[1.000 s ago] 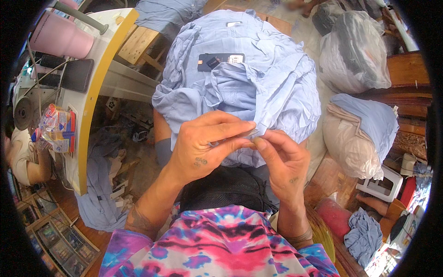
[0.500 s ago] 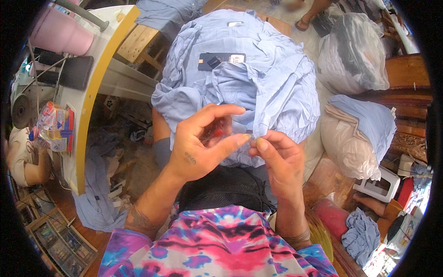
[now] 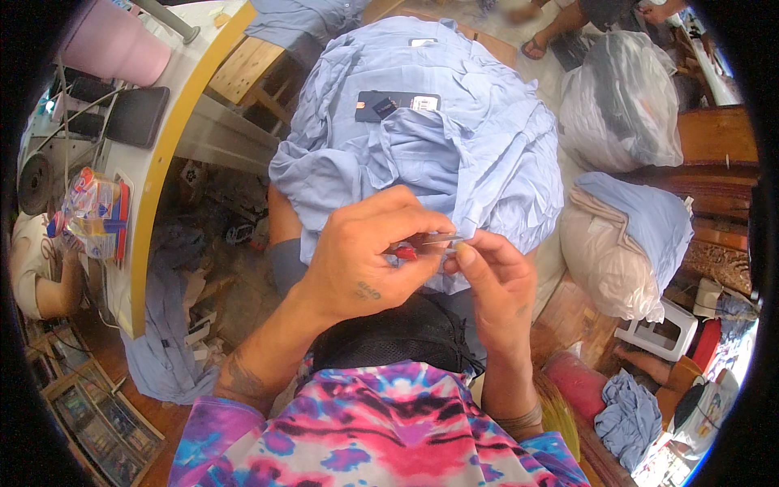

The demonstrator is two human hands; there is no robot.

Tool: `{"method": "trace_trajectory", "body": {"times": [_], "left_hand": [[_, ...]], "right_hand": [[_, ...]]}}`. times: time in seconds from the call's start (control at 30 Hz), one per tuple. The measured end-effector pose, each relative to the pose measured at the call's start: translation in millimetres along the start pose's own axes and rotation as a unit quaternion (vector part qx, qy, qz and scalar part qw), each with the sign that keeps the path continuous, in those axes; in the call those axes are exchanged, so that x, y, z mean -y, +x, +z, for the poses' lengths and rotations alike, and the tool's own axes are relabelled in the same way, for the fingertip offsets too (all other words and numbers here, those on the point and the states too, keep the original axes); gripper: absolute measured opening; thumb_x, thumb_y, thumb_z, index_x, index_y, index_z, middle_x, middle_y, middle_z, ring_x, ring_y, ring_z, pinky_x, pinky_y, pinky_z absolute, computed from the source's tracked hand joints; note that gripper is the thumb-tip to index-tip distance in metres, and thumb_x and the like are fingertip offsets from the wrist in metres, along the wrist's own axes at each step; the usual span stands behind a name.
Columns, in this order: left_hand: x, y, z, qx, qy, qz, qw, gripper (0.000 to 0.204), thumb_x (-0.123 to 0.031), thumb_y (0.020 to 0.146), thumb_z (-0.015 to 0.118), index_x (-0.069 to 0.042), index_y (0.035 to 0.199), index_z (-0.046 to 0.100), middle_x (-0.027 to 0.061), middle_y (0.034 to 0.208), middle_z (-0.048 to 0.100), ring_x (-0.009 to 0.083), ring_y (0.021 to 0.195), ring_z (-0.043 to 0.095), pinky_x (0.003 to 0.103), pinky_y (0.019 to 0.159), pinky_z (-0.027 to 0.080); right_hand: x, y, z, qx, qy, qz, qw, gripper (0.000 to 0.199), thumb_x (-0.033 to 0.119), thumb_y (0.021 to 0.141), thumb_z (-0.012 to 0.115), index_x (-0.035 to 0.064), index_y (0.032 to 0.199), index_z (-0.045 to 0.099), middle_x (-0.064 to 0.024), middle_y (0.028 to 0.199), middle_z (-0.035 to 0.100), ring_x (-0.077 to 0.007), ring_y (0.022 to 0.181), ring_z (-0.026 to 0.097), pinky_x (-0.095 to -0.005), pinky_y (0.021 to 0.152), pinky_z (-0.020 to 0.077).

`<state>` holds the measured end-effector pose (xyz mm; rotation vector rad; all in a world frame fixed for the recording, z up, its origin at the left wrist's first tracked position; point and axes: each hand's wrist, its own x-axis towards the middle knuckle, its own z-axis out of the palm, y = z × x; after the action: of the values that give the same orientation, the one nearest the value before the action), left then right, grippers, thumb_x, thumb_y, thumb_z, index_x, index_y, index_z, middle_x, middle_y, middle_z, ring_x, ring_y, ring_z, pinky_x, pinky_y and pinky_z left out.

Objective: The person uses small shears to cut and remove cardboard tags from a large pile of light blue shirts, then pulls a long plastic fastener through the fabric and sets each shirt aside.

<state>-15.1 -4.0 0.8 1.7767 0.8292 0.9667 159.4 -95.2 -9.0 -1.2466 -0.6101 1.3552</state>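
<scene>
A big heap of light blue garments [image 3: 349, 150] lies over my lap, with a dark hang tag [image 3: 373, 106] and its white label on top. My left hand [image 3: 373, 243] is closed round small thread snips [image 3: 404, 253]; a red part shows in the palm and thin metal blades stick out past the fingertips. Those blades point right, at the cloth edge by my other fingers. My right hand [image 3: 497, 276] pinches that edge of the light blue garment between thumb and forefinger. Whether the blades touch a thread is too small to tell.
On the left stands a yellow-edged table [image 3: 174, 122] with a pink tub [image 3: 114, 45], a phone [image 3: 138, 116] and a colourful packet [image 3: 93, 207]. At right lie a stuffed clear bag [image 3: 621, 101], a wrapped bundle with blue cloth [image 3: 617, 243] and a white stool [image 3: 661, 329]. Other people sit nearby.
My left hand has moved right and closed its fingers, bringing the snips' blades to the cloth edge. My right hand keeps its pinch in nearly the same place.
</scene>
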Motion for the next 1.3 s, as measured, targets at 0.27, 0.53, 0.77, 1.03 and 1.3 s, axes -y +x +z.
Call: {"method": "trace_trajectory", "body": {"times": [0.27, 0.53, 0.77, 1.03, 1.3], "left_hand": [[-1.5, 2.7, -3.7, 0.038, 0.121, 0.059, 0.99, 0.025, 0.004, 0.074, 0.081, -0.003, 0.098, 0.076, 0.0079, 0.083, 0.068, 0.0189, 0.07, 0.07, 0.028, 0.058, 0.052], [2.3, 8.3, 0.3, 0.009, 0.158, 0.094, 0.983, 0.025, 0.001, 0.071, 0.083, -0.005, 0.094, 0.074, 0.0067, 0.081, 0.067, 0.0179, 0.066, 0.068, 0.029, 0.057, 0.052], [1.4, 8.3, 6.4, -0.019, 0.077, 0.059, 0.995, 0.026, 0.002, 0.071, 0.083, -0.004, 0.095, 0.074, 0.0077, 0.082, 0.066, 0.0177, 0.066, 0.065, 0.029, 0.058, 0.05], [3.2, 6.7, 6.8, -0.011, 0.054, 0.031, 0.998, 0.026, 0.003, 0.072, 0.081, -0.004, 0.096, 0.073, 0.0066, 0.082, 0.064, 0.0168, 0.065, 0.06, 0.028, 0.058, 0.047], [5.3, 11.5, -6.4, -0.048, 0.074, 0.003, 0.996, 0.022, 0.004, 0.076, 0.079, -0.002, 0.097, 0.075, 0.0042, 0.082, 0.064, 0.0102, 0.064, 0.055, 0.027, 0.058, 0.044]], "right_hand": [[2.1, -1.7, 6.4, -0.017, -0.084, -0.076, 0.993, 0.02, -0.003, 0.1, 0.067, -0.0091, 0.119, 0.069, -0.0099, 0.107, 0.072, -0.0141, 0.096, 0.069, -0.0266, 0.088, 0.0557], [1.1, -2.1, 7.6, -0.032, -0.069, -0.059, 0.995, 0.02, -0.002, 0.1, 0.068, -0.0092, 0.118, 0.069, -0.0102, 0.108, 0.073, -0.014, 0.094, 0.07, -0.0271, 0.085, 0.0575], [2.3, 5.4, 5.7, -0.001, 0.115, 0.058, 0.992, 0.026, 0.014, 0.103, 0.069, -0.0051, 0.119, 0.067, -0.0128, 0.106, 0.074, -0.018, 0.091, 0.073, -0.0317, 0.084, 0.06], [-1.9, 8.5, 7.3, 0.0, 0.155, 0.089, 0.984, 0.021, 0.018, 0.104, 0.068, -0.0009, 0.113, 0.066, -0.0111, 0.101, 0.074, -0.0172, 0.088, 0.073, -0.0319, 0.08, 0.0597], [-7.2, 6.3, 8.1, -0.003, 0.036, 0.008, 0.999, 0.019, 0.016, 0.105, 0.067, -0.0017, 0.112, 0.065, -0.0078, 0.097, 0.071, -0.0149, 0.085, 0.07, -0.0296, 0.08, 0.0582]]}}
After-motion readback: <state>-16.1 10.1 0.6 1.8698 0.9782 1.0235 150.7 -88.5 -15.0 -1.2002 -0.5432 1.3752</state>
